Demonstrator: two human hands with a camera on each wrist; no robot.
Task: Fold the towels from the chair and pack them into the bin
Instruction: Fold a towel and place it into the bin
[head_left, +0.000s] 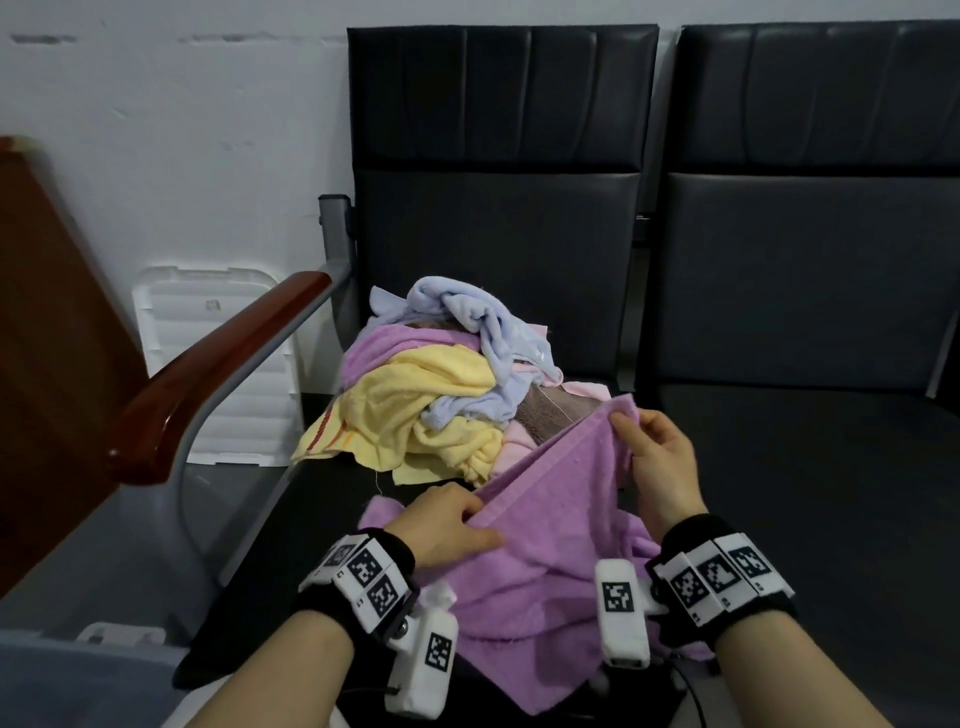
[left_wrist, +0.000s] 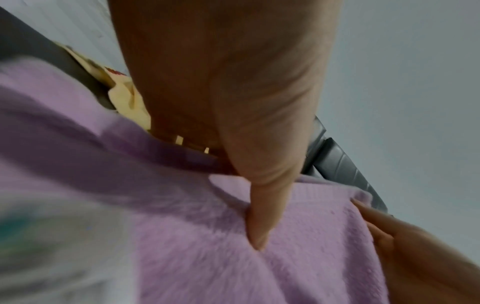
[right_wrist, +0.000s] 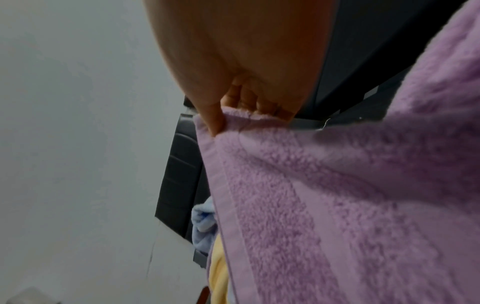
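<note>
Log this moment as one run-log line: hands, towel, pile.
left hand: pinches purple towel edge | right hand: pinches its far corner | towel pile: unfolded on chair | bin: not identifiable

Light is dim, soft and even, with a small glare on the wooden armrest (head_left: 218, 364). The head view bends at its edges. Both wrist views are blurred, worst below and left of the fingers.
</note>
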